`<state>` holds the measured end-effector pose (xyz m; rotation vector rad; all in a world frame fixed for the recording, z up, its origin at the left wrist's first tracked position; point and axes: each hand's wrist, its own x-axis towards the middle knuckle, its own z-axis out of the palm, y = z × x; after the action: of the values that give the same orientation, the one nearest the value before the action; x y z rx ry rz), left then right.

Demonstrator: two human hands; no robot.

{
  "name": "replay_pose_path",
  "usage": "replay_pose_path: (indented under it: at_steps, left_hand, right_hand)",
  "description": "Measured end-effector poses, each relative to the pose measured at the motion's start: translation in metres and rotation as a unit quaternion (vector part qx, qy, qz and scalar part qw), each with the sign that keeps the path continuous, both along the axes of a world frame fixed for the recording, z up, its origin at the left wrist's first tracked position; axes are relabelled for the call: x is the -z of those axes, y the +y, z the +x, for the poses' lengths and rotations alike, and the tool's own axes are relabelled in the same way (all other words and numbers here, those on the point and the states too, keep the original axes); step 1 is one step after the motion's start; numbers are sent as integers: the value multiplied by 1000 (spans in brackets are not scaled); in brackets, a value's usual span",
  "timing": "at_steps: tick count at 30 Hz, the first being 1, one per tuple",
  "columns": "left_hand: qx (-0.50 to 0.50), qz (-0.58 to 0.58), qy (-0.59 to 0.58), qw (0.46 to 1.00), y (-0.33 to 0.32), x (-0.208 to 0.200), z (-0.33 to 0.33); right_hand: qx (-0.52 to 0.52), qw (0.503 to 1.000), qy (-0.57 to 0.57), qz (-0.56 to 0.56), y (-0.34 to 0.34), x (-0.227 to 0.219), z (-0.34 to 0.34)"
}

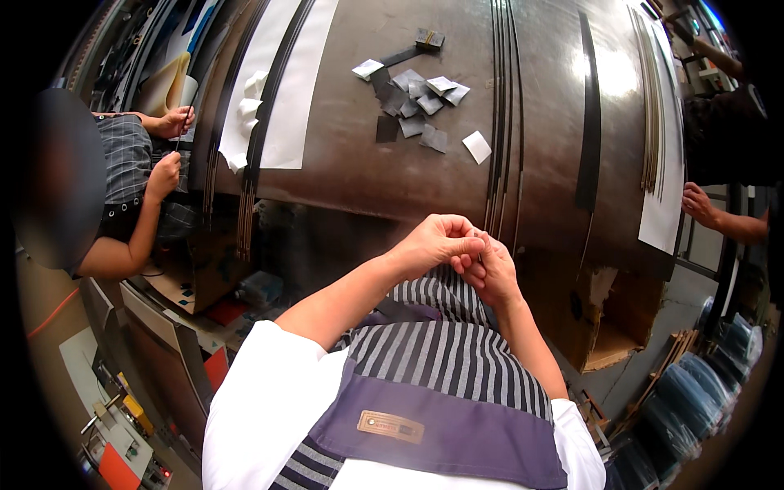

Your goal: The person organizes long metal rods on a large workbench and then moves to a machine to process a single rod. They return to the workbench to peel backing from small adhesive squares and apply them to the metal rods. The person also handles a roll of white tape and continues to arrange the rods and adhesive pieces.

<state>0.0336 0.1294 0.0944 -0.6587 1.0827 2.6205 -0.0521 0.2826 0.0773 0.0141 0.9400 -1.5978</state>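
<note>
My left hand and my right hand meet just off the table's near edge. The fingertips of both are pinched together against each other. Whatever they hold, if anything, is hidden or too small to make out. Just beyond them, long thin dark strips run away across the metal table. A white square piece lies alone left of these strips. Farther off is a loose pile of grey and silvery square pieces, with a small bundled stack behind it.
White sheets carry dark strips on the left. A wide black strip and brownish rods lie right. A person at left holds a thin dark strip; another person's hand is at the right edge. An open cardboard box stands below.
</note>
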Motion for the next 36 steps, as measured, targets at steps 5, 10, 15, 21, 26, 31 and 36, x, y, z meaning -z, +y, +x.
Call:
replay_pose_path:
  at_steps: [5,10,15,21,26,31,36]
  left_hand:
    - [-15,-33,30,999,4,3,4]
    - [13,-355,28,934,11,12,-7]
    - [-80,-412,-15,908,-56,38,-17]
    - [-132,-659,0,741,-83,45,-3]
    - [-55,-558,18,828,-33,31,-3]
    - [61,-362,-8,930,14,11,-31]
    - [-48,-56,-108,991,18,-10,-27]
  right_hand:
    - [-9,1000,-21,-20,2,-5,1]
    - [-2,995,53,84,7,8,-4]
    - [148,936,252,196,55,25,-48]
    - [125,558,526,630,196,88,-117]
    - [147,885,328,297,152,51,-77]
    - [107,976,152,114,59,-10,4]
    - [-127,962,231,71,29,-48,24]
